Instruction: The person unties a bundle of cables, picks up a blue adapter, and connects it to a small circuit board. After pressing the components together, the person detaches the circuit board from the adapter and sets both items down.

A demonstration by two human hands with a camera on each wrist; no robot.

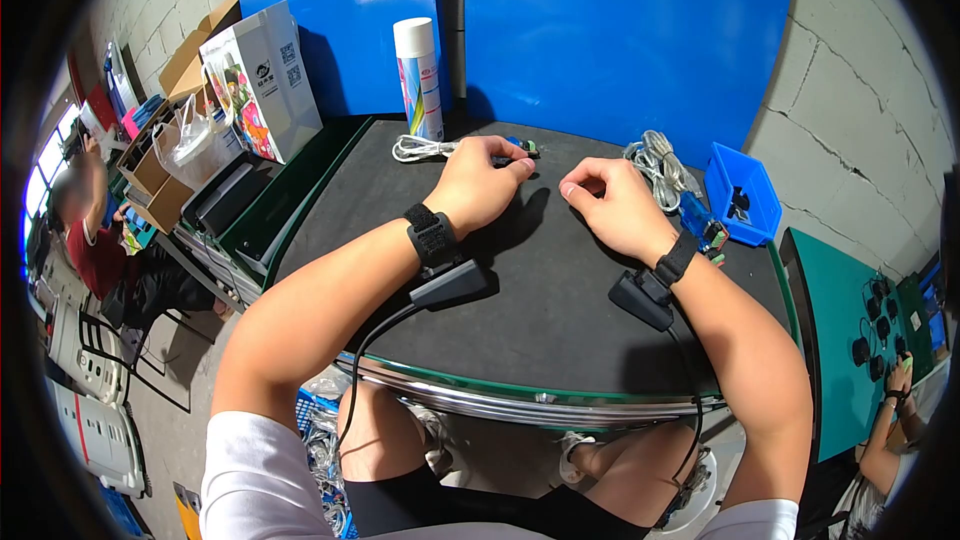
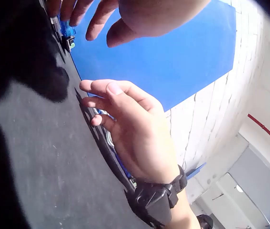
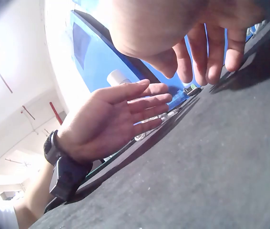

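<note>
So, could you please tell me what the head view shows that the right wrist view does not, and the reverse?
Only the head view shows the bag, the person in red and the green table at right.

Only the right wrist view shows the ceiling, the red bar and the open palm of the left hand.

Both show the two hands, the can, the blue panel, the dark mat and a small green part.

Glossy blue panel (image 1: 620, 40) stands behind the matt black tabletop (image 1: 560, 310).
</note>
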